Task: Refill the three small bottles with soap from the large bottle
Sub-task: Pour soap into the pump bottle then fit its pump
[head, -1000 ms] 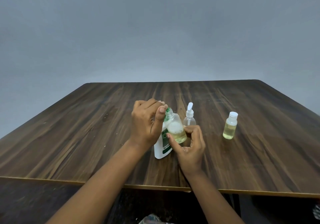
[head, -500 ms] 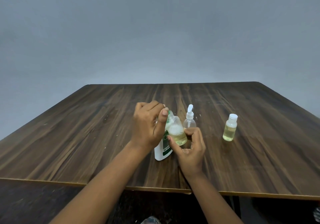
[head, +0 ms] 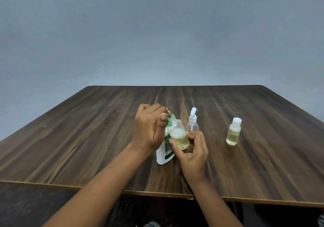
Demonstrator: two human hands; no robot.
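Wooden table (head: 70, 148) | left hand (head: 149, 130) curled round large bottle (head: 164, 156) | right hand (head: 194, 155) pinches small bottle (head: 178, 135)

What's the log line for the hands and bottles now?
left hand: grips large bottle, spout at small bottle | right hand: holds small bottle | pump bottle: looks empty | capped bottle: has soap

Nothing here can be read. The only printing is on the dark green label (head: 167, 146) down the front of the large white soap bottle (head: 162, 157). It has a pale round mark near the top, and a small white square symbol beside a short line of white characters lower down, all too small and blurred to make out. The left hand (head: 149, 130) gripping that bottle and the small clear bottle (head: 178, 136) pinched by the right hand (head: 193, 155) cover part of the label.
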